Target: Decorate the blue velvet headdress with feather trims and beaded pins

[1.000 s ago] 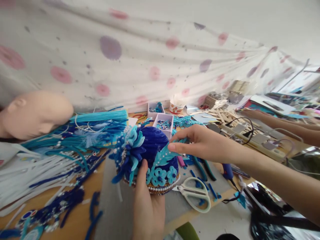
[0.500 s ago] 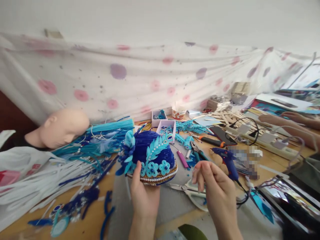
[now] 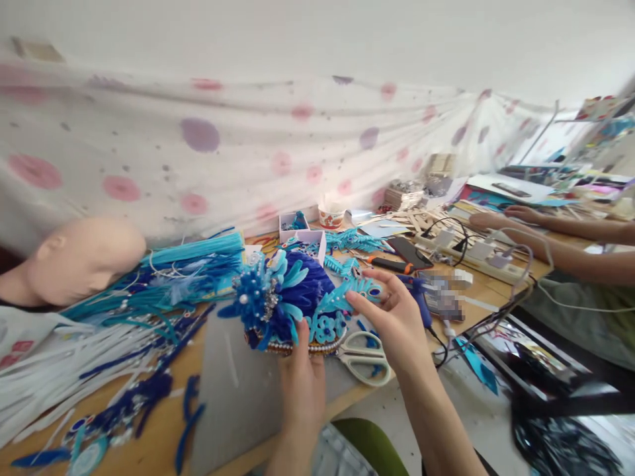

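Four o'clock from the round, dark-blue fuzzy hat (image 3: 307,285), white-handled metal scissors (image 3: 362,359) lie near. The left hand (image 3: 302,370) holds its beaded rim; the right hand (image 3: 394,314) pinches its light-blue fuzzy leaf (image 3: 338,301) at three, partly blocking a blue plastic glue gun (image 3: 423,303). The hat partly hides a white square box (image 3: 311,235) at twelve.

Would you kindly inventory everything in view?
Headpiece: 1, blue, centre
Feather: 1, turquoise, against headpiece
Scissors: 1, pale-handled, beside headpiece
Mat: 1, grey, under scissors
Boxes: 2, pale, behind headpiece
Cup: 1, white-orange, beside boxes
Glue gun: 1, blue, right
Power strip: 1, cream, right
Sticks: many, tan, behind power strip
Mannequin head: 1, beige, left
Strands: many, turquoise, left
Strips: many, white, left
Sheet: 1, white, background
Other person's arms: 2, bare, far right
Left hand: 1, bare, holding headpiece
Right hand: 1, bare, at feather
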`<action>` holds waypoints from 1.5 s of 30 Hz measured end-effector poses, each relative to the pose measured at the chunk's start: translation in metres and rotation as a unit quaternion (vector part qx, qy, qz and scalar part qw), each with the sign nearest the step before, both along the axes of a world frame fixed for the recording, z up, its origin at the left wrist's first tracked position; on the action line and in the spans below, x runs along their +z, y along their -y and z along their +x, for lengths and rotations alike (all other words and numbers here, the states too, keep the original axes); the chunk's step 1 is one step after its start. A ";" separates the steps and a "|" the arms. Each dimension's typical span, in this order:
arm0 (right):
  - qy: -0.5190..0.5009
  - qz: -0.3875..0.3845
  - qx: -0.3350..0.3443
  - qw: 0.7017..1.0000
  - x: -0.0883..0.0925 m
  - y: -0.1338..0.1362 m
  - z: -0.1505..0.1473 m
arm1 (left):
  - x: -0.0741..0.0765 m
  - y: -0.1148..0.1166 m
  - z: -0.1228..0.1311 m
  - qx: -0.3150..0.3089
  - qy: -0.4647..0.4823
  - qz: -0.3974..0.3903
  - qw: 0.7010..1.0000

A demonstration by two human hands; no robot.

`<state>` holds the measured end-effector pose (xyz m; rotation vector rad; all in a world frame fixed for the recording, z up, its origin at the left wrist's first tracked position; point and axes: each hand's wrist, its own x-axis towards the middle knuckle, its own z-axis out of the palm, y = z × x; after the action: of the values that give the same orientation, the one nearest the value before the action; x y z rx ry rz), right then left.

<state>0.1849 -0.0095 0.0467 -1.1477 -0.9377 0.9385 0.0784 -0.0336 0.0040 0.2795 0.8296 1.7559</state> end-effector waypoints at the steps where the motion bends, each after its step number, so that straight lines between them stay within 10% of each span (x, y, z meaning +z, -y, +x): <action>1: -0.003 -0.008 -0.029 1.000 -0.004 0.002 0.001 | 0.002 0.000 0.005 0.005 0.001 -0.008 1.000; 15: -0.177 0.060 0.112 0.976 -0.030 -0.008 0.005 | 0.013 -0.005 0.013 -0.029 0.004 -0.019 0.999; 27: -0.149 0.034 -0.077 0.985 -0.021 0.009 -0.029 | 0.019 0.001 0.034 0.016 0.013 -0.031 0.999; 34: -0.138 0.030 0.005 0.990 -0.026 0.009 0.000 | 0.027 -0.003 0.022 0.011 0.012 -0.056 0.998; 45: 0.116 0.100 -0.042 0.987 -0.033 0.030 0.000 | 0.035 -0.021 -0.011 0.032 0.113 -0.030 0.993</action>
<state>0.1847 -0.0393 0.0134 -1.1308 -1.1354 0.6350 0.0676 -0.0128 0.0392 0.0128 0.7309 1.7803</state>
